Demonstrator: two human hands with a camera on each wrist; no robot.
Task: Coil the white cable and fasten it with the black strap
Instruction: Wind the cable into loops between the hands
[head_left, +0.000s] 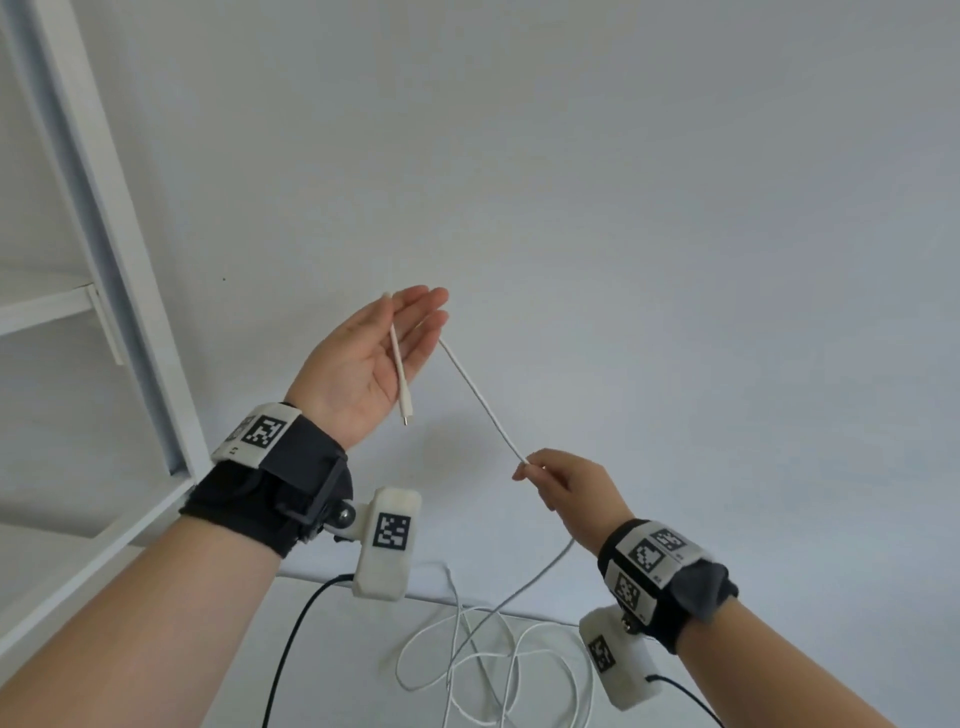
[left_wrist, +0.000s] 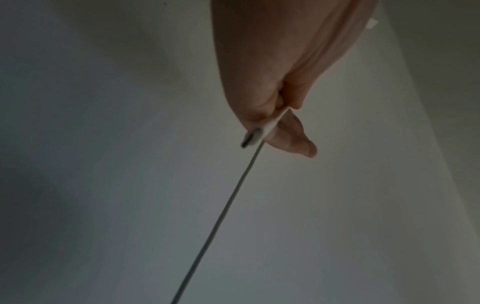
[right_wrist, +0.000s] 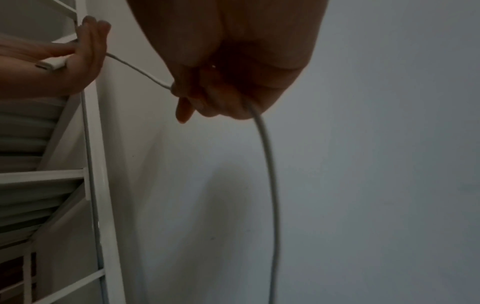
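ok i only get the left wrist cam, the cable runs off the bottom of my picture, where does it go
observer: To the right hand, which pinches the cable below and right of the left hand.
operator: and past that
observer: It hangs down to loose, uncoiled loops on the white tabletop.
operator: anything near my left side
observer: A white shelf frame stands left of the left hand, not touching it.

Loose loops of white cable (head_left: 483, 400) lie on the white table (head_left: 343, 649).
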